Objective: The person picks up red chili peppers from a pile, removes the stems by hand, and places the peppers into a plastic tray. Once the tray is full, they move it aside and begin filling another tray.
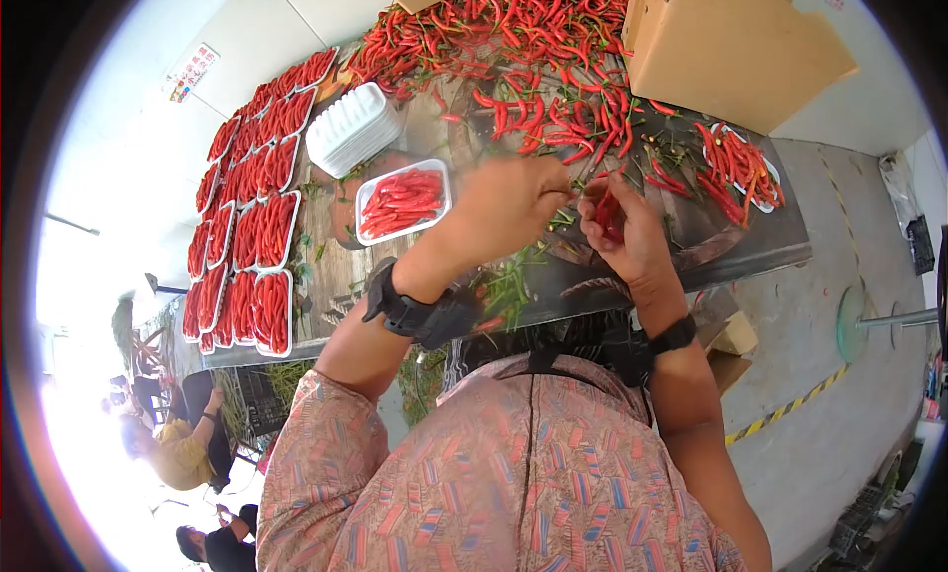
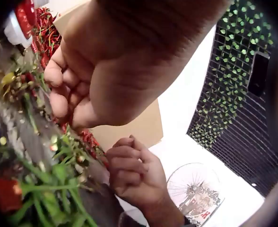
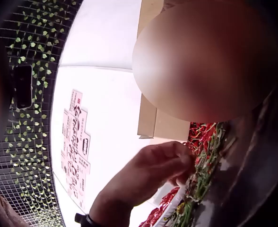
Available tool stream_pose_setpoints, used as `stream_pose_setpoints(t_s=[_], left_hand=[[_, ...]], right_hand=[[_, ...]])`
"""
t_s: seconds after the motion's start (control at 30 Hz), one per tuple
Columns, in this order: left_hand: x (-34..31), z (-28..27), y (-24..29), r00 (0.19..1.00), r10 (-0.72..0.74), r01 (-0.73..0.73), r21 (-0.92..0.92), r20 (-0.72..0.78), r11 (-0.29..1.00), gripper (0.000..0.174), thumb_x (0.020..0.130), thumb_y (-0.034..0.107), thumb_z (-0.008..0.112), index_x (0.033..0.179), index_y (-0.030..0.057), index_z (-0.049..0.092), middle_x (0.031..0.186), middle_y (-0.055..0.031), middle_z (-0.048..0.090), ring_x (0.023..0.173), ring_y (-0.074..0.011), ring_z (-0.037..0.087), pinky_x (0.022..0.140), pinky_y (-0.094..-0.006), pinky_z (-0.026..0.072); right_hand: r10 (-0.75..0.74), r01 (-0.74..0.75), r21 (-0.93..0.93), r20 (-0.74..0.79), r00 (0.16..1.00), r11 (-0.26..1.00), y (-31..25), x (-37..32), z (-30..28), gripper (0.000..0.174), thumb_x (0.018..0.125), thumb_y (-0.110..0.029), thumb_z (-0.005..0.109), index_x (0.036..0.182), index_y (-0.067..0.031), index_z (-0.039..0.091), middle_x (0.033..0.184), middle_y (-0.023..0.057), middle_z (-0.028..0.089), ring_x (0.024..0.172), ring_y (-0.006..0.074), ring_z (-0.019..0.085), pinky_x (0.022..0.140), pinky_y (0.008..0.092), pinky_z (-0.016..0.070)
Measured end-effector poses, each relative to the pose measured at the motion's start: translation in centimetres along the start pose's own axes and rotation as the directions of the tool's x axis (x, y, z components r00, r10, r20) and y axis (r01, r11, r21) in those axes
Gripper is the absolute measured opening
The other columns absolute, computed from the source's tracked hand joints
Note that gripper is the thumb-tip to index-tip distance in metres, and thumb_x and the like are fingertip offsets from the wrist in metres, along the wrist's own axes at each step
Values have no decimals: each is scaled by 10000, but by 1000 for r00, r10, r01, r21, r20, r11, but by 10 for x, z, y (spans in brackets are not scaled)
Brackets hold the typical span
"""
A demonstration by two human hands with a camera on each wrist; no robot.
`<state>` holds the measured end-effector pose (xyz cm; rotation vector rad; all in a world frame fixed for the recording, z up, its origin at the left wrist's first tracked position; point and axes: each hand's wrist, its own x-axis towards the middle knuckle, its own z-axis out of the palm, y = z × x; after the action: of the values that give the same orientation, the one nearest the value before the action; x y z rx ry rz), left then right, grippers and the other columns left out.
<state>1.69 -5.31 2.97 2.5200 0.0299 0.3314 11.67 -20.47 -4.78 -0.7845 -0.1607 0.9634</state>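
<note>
The right hand (image 1: 632,231) curls around red chilies (image 1: 610,217) above the table's near edge; in the right wrist view this hand (image 3: 205,61) is a blur. Close by on its left, the left hand (image 1: 509,207) has bent fingers, their tips towards the right hand. In the left wrist view the left hand's (image 2: 101,71) thumb and fingers are drawn together, with no held item discernible. A white tray of red chilies (image 1: 403,202) lies left of the left hand. Green stems (image 1: 509,288) are scattered beneath the hands.
Filled chili trays (image 1: 275,238) stand in rows at the left, beside stacked empty white trays (image 1: 351,133). Loose chilies (image 1: 553,29) cover the far side. A cardboard box (image 1: 736,54) and another chili tray (image 1: 743,167) are at the right. Two people are at the lower left.
</note>
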Motion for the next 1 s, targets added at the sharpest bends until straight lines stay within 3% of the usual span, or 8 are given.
stream_pose_setpoints(t_s=[0.13, 0.23, 0.33, 0.43, 0.5, 0.6, 0.83, 1.0], left_hand=[[25, 9, 7, 987, 158, -163, -202, -38, 966, 154, 789, 97, 560, 888, 36, 660, 796, -164, 653, 755, -344, 640, 679, -426, 503], [49, 22, -10, 983, 159, -169, -112, -94, 979, 183, 774, 114, 576, 910, 42, 674, 821, -165, 661, 773, -333, 649, 703, -414, 511], [65, 43, -22, 980, 192, -195, 90, 50, 977, 181, 752, 131, 604, 887, 28, 665, 809, -171, 657, 793, -327, 651, 709, -412, 516], [73, 66, -28, 981, 77, -131, 310, 180, 942, 165, 737, 144, 624, 855, 33, 657, 799, -160, 658, 815, -322, 655, 716, -411, 522], [75, 78, -34, 988, 34, -90, 382, 150, 920, 287, 799, 318, 652, 841, 33, 649, 841, -150, 622, 743, -331, 621, 648, -434, 490], [76, 82, -34, 986, -2, -67, 399, 169, 914, 159, 728, 150, 632, 859, 62, 651, 834, -141, 666, 845, -324, 657, 718, -444, 527], [66, 76, -37, 979, 3, -89, 414, 204, 906, 147, 724, 139, 627, 839, 49, 647, 802, -157, 656, 799, -334, 648, 681, -439, 515], [56, 67, -32, 994, 96, -97, 12, 53, 995, 153, 733, 176, 649, 814, 46, 651, 766, -174, 632, 698, -354, 619, 627, -433, 477]], right_hand=[[-49, 54, 75, -69, 996, 996, -9, -2, -12, 278, 961, -326, 489, 952, -65, 584, 764, 70, 565, 559, 118, 486, 425, 184, 314], [-161, 162, 91, -22, 987, 983, -18, -4, -42, 265, 962, -309, 491, 910, -64, 575, 777, 58, 536, 537, 97, 452, 414, 189, 294], [-156, 99, 358, 136, 978, 928, -24, -7, -57, 215, 947, -268, 525, 892, -70, 590, 745, 39, 521, 537, 102, 420, 442, 209, 281], [-173, 123, 321, 133, 976, 939, -21, -6, -57, 214, 951, -260, 519, 894, -65, 588, 746, 46, 532, 542, 107, 430, 460, 216, 297], [-171, 125, 315, 121, 978, 941, -21, -7, -55, 211, 952, -254, 518, 892, -64, 588, 744, 49, 537, 543, 109, 433, 465, 221, 304], [-166, 129, 294, 105, 981, 947, -22, -8, -53, 204, 954, -242, 515, 889, -62, 584, 739, 53, 545, 546, 114, 440, 475, 227, 316], [-179, 173, 201, 14, 984, 964, -19, -9, -44, 138, 945, -198, 530, 943, -64, 565, 733, 40, 545, 566, 114, 466, 476, 225, 336], [-260, 260, -9, -60, 964, 966, -15, -12, -29, 140, 926, -137, 563, 1035, -53, 543, 757, 25, 532, 564, 85, 475, 438, 202, 325]])
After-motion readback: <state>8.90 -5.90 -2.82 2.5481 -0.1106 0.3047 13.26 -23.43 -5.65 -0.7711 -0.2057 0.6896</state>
